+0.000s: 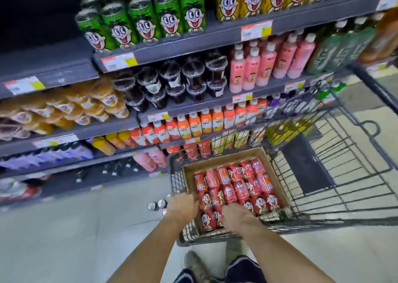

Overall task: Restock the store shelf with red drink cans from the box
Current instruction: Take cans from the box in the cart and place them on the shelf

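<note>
A cardboard box [232, 156] sits in the near end of a wire shopping cart [344, 175]. Several red drink cans [237, 185] with a cartoon face lie packed in rows inside it. My left hand [183, 205] grips the cart's left rim beside the box's left wall. My right hand [235, 214] reaches down into the box's near row, its fingers curled round a red can [217, 214] that it mostly hides. The store shelf [193, 45] rises to the left and ahead, filled with other drinks.
Green and yellow cartoon cans [168, 17] fill the top shelf, with pink bottles [269, 65], dark cups and orange bottles [204, 123] below. A few small cans [157, 205] stand on the tiled floor left of the cart. My feet [198, 265] are below the cart.
</note>
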The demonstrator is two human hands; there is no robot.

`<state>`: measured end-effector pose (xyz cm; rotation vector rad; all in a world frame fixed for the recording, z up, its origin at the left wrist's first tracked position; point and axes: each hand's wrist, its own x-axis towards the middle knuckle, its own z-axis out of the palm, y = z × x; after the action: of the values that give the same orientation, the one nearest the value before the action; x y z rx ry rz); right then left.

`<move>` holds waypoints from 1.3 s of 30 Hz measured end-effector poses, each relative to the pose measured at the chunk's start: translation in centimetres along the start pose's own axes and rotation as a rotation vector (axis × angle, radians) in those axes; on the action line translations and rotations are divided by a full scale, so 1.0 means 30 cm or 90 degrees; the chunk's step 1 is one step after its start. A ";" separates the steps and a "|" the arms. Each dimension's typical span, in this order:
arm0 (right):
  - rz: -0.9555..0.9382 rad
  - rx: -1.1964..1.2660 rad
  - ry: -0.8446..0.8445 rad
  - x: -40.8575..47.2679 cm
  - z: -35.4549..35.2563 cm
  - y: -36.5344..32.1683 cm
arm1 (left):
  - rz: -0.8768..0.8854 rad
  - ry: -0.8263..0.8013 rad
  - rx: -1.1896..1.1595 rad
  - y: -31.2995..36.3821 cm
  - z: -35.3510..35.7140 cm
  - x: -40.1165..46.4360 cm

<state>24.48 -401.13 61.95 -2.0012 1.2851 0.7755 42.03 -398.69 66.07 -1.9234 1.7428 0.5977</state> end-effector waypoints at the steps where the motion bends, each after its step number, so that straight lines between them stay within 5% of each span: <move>1: -0.006 -0.008 -0.002 -0.003 -0.007 -0.007 | -0.004 -0.007 0.006 -0.004 0.015 -0.013; 16: -0.019 -0.063 -0.021 -0.071 -0.005 -0.145 | 0.006 0.040 -0.045 -0.071 0.087 -0.155; 26: 0.028 -0.024 -0.032 -0.059 0.030 -0.147 | 0.050 -0.038 0.036 -0.058 0.160 -0.106; 39: 0.003 0.048 -0.112 0.279 -0.048 -0.033 | 0.047 -0.121 -0.096 -0.001 0.146 0.274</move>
<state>28.52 -406.56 56.74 -1.8277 1.1990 0.8720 42.85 -402.49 57.61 -1.8380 1.6963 0.9305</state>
